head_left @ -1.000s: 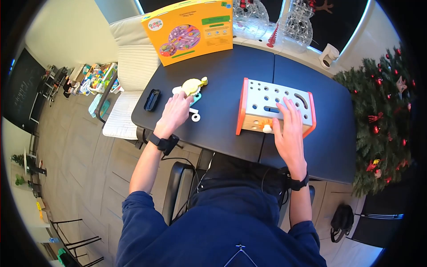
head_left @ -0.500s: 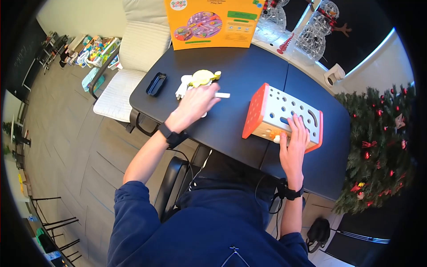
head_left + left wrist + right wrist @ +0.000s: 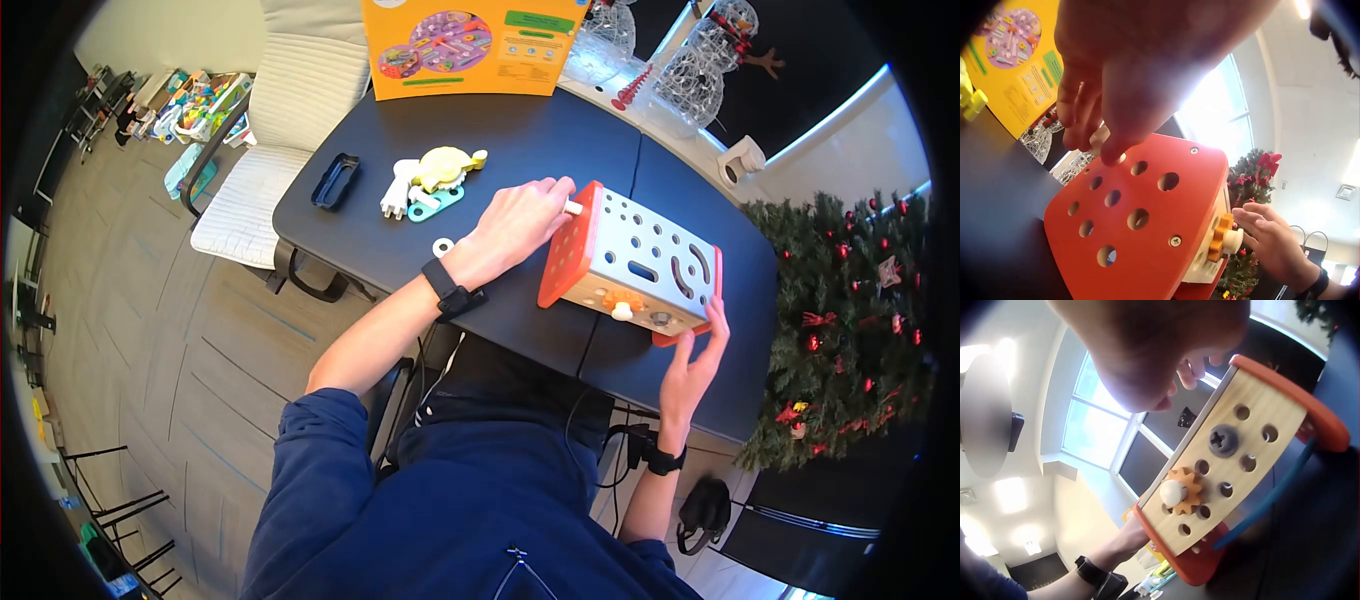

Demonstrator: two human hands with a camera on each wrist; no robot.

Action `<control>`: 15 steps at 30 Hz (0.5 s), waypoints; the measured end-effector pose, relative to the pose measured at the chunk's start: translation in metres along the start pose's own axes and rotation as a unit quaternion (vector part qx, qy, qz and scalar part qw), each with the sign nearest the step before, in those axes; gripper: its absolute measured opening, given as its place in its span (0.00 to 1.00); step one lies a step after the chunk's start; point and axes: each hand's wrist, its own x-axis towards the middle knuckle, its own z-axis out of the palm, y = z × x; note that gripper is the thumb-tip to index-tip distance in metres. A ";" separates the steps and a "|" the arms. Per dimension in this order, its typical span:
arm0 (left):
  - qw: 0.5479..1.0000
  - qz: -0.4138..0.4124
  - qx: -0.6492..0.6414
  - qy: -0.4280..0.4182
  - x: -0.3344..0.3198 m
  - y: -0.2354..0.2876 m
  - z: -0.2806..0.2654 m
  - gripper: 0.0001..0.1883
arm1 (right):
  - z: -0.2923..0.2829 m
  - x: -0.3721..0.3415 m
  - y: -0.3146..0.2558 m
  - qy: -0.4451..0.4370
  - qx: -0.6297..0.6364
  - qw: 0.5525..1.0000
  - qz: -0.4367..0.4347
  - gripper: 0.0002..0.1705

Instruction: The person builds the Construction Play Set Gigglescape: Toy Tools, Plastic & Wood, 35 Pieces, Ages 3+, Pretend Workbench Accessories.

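white peg (image 3: 574, 208) was pinched by left hand (image 3: 513, 226) at red panel (image 3: 1141, 194) of toy box (image 3: 648, 256); right hand (image 3: 692, 368) extended, empty, by opposite end; peg judged light, stiff, best gripped at tail

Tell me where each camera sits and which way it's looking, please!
Head: on the person's head, looking forward and down at the table and toy box; left hand, right hand and blue sleeves show.
Left wrist: on that wrist, facing the box's red end panel; left hand close up, right hand farther off.
Right wrist: on that wrist, facing the wooden side; right hand close up, left forearm beyond.
Shared: both wrist views show the orange gear.
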 end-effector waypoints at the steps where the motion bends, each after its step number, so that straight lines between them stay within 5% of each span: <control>1: 1.000 0.002 -0.011 -0.005 0.000 0.002 0.002 0.19 | -0.004 -0.003 0.007 0.019 -0.024 1.000 -0.001 0.29; 4: 0.991 -0.029 -0.118 -0.049 0.004 0.004 0.007 0.23 | -0.011 -0.011 0.027 0.082 -0.015 0.992 0.091 0.32; 8: 0.965 -0.122 -0.226 -0.048 0.006 0.004 -0.001 0.30 | -0.001 -0.030 0.066 0.013 0.047 0.980 0.195 0.39; 9: 0.961 -0.120 -0.247 -0.025 0.009 -0.009 0.014 0.25 | 0.006 -0.036 0.077 -0.031 0.053 0.978 0.202 0.41; 12: 0.920 -0.147 -0.362 -0.012 0.024 -0.021 0.032 0.25 | 0.019 -0.034 0.084 -0.157 0.023 0.953 0.257 0.29; 15: 0.893 -0.149 -0.424 -0.036 0.032 -0.004 0.034 0.31 | 0.034 -0.035 0.105 -0.132 -0.004 0.976 0.175 0.19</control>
